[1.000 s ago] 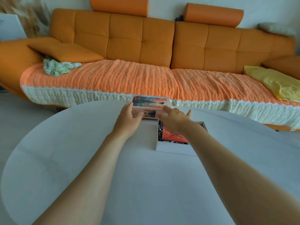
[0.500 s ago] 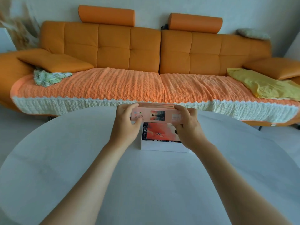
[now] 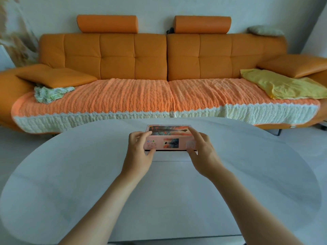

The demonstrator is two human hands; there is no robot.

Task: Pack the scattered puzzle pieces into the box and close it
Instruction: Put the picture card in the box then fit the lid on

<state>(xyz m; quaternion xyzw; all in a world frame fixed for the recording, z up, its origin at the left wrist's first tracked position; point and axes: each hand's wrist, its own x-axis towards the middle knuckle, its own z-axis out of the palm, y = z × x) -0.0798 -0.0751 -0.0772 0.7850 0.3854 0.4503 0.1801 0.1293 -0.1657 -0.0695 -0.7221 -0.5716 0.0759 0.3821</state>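
A pink box lid (image 3: 170, 143) with an orange sunset picture sits partly down over the white box base (image 3: 171, 157) on the far middle of the white table (image 3: 88, 183). A dark gap shows between lid and base along the near side. My left hand (image 3: 139, 152) grips the lid's left end, thumb below and fingers on top. Gripping the lid's right end is my right hand (image 3: 201, 152), its fingers spread over the top corner. The puzzle pieces inside are hidden by the lid.
An orange sofa (image 3: 159, 68) with a knitted orange and cream throw stands just beyond the table's far edge. A yellow cloth (image 3: 283, 85) lies on its right seat, a patterned cloth (image 3: 49, 93) on its left.
Both hands have brought the lid from beside and above the open base down over it. The pieces visible in the base before are now covered. The camera has also shifted.
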